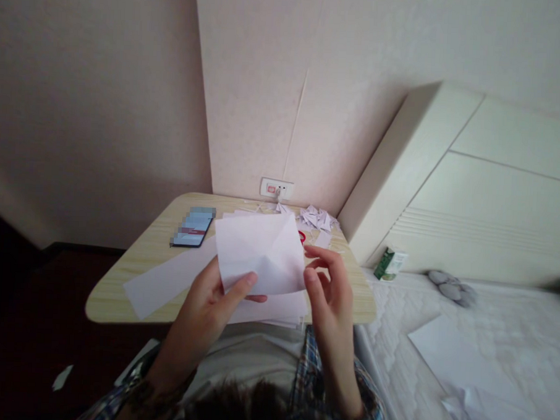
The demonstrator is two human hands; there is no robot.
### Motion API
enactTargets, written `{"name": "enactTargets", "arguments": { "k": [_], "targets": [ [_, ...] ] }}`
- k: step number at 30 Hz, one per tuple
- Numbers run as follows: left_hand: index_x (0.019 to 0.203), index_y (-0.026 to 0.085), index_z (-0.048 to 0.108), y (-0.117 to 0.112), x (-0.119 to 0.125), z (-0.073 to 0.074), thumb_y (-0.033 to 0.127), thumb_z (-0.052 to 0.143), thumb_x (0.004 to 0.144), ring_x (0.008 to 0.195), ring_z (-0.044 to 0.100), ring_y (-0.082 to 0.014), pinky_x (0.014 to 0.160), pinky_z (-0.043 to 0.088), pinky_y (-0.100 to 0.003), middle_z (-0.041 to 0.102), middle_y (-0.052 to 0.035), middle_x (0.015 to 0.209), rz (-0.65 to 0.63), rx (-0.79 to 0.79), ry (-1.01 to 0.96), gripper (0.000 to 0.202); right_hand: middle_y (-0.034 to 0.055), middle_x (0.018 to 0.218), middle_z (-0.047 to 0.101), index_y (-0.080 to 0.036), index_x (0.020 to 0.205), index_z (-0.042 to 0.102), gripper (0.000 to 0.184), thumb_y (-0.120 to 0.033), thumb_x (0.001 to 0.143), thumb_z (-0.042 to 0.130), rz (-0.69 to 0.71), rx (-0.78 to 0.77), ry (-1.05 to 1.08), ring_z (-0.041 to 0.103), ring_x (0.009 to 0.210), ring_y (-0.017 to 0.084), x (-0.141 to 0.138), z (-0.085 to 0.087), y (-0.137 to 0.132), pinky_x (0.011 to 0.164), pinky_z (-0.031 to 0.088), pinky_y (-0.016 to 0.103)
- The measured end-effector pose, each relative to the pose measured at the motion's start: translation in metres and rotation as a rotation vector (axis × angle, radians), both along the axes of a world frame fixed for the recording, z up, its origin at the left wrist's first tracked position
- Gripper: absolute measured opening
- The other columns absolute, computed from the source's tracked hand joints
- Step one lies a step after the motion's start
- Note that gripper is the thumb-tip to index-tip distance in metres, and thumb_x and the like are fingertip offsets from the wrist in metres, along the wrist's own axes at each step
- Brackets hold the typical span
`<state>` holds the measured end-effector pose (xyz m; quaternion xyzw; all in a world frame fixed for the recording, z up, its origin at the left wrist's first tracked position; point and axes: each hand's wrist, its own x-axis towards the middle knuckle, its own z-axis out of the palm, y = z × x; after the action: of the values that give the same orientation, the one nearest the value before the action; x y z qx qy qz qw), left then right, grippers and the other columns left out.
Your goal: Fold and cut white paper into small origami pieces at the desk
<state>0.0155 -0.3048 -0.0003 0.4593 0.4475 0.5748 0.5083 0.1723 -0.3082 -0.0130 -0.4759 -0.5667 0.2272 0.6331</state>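
A squarish white sheet of paper (pixel 260 246) with faint crease lines is held up above the table. My left hand (pixel 218 300) grips its lower left part, thumb on top and fingers underneath. Close by the sheet's right edge is my right hand (pixel 330 286), fingers curved and thumb apart from the index finger, holding nothing that shows. Whether its thumb touches the edge I cannot tell. Below the held sheet lie more white sheets (pixel 275 309). Red scissor-like handles (pixel 302 237) peek out behind it, mostly hidden.
On the wooden table (pixel 113 295) lie a phone (pixel 193 226), a long paper strip (pixel 165 279) and a pile of folded paper pieces (pixel 317 218). A wall socket (pixel 276 189) sits behind. To the right, a bed (pixel 396 320) bears a green-white carton (pixel 389 264) and paper (pixel 459 354).
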Motion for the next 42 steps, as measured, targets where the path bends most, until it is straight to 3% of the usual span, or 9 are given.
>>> {"name": "enactTargets", "arguments": {
  "k": [5, 11, 14, 18, 24, 29, 34, 37, 42],
  "targets": [
    [0.095, 0.018, 0.072, -0.006, 0.003, 0.007, 0.032, 0.074, 0.074, 0.062, 0.072, -0.0205, 0.059, 0.063, -0.031, 0.077, -0.0028, 0.084, -0.063, -0.083, 0.069, 0.026, 0.0010, 0.086, 0.066, -0.023, 0.085, 0.064, 0.010, -0.032, 0.082, 0.068, 0.154, -0.116, 0.256, 0.059, 0.077, 0.017, 0.000, 0.001, 0.001, 0.064, 0.047, 0.026],
    [0.111, 0.017, 0.065, -0.001, 0.004, -0.003, 0.032, 0.075, 0.074, 0.075, 0.074, -0.0210, 0.057, 0.064, -0.026, 0.076, -0.0059, 0.101, -0.105, 0.009, 0.033, 0.041, -0.0035, 0.069, 0.062, -0.022, 0.071, 0.060, 0.017, -0.028, 0.076, 0.075, 0.163, -0.142, 0.363, 0.055, 0.064, 0.013, -0.004, 0.002, -0.002, 0.056, 0.044, 0.023],
    [0.117, 0.017, 0.062, -0.002, 0.003, -0.005, 0.031, 0.072, 0.078, 0.077, 0.075, -0.0202, 0.062, 0.064, -0.026, 0.075, -0.0069, 0.107, -0.155, 0.012, 0.102, 0.042, -0.0005, 0.080, 0.072, -0.022, 0.082, 0.068, 0.016, -0.028, 0.071, 0.078, 0.157, -0.161, 0.380, 0.063, 0.075, 0.017, -0.007, 0.001, -0.001, 0.066, 0.051, 0.027],
    [0.119, 0.017, 0.059, -0.005, 0.004, -0.007, 0.033, 0.070, 0.080, 0.073, 0.075, -0.0210, 0.064, 0.064, -0.028, 0.076, -0.0080, 0.103, -0.189, -0.017, 0.162, 0.043, 0.0055, 0.100, 0.077, -0.021, 0.101, 0.072, 0.032, -0.031, 0.071, 0.078, 0.137, -0.202, 0.382, 0.069, 0.093, 0.025, -0.009, -0.003, 0.000, 0.082, 0.056, 0.037],
    [0.129, 0.016, 0.054, -0.005, 0.006, -0.011, 0.038, 0.072, 0.078, 0.075, 0.075, -0.0251, 0.065, 0.063, -0.033, 0.076, -0.0092, 0.094, -0.099, -0.006, 0.217, 0.059, 0.0066, 0.110, 0.076, -0.022, 0.107, 0.071, 0.036, -0.031, 0.073, 0.079, 0.074, -0.178, 0.391, 0.068, 0.105, 0.028, -0.011, -0.005, -0.002, 0.094, 0.054, 0.043],
    [0.111, 0.017, 0.066, -0.004, 0.009, -0.007, 0.044, 0.068, 0.081, 0.092, 0.073, -0.0298, 0.074, 0.062, -0.034, 0.076, -0.0114, 0.102, 0.003, 0.090, 0.251, 0.041, 0.0061, 0.109, 0.075, -0.021, 0.110, 0.070, 0.037, -0.031, 0.074, 0.079, 0.067, -0.163, 0.357, 0.068, 0.101, 0.025, -0.015, -0.005, -0.005, 0.090, 0.055, 0.038],
    [0.098, 0.016, 0.067, -0.004, 0.011, 0.000, 0.042, 0.073, 0.076, 0.068, 0.071, -0.0237, 0.046, 0.058, -0.026, 0.074, -0.0048, 0.081, 0.073, 0.028, 0.166, 0.034, 0.0006, 0.088, 0.073, -0.022, 0.092, 0.070, 0.014, -0.028, 0.080, 0.074, 0.107, -0.123, 0.306, 0.065, 0.081, 0.017, -0.017, -0.006, -0.006, 0.072, 0.053, 0.026],
    [0.097, 0.017, 0.064, -0.005, 0.011, 0.001, 0.036, 0.077, 0.072, 0.066, 0.070, -0.0207, 0.047, 0.060, -0.025, 0.072, -0.0026, 0.081, 0.104, 0.033, 0.137, 0.034, -0.0016, 0.080, 0.069, -0.022, 0.083, 0.066, 0.009, -0.026, 0.080, 0.073, 0.104, -0.088, 0.310, 0.060, 0.076, 0.015, -0.016, -0.006, -0.006, 0.068, 0.049, 0.024],
    [0.101, 0.021, 0.054, -0.005, 0.010, -0.004, 0.033, 0.079, 0.071, 0.068, 0.071, -0.0202, 0.048, 0.061, -0.025, 0.073, -0.0016, 0.084, 0.115, 0.031, 0.135, 0.041, 0.0004, 0.081, 0.069, -0.021, 0.084, 0.067, 0.007, -0.027, 0.081, 0.071, 0.086, -0.086, 0.290, 0.061, 0.081, 0.018, -0.017, -0.006, -0.007, 0.073, 0.049, 0.028]
  ]
}}
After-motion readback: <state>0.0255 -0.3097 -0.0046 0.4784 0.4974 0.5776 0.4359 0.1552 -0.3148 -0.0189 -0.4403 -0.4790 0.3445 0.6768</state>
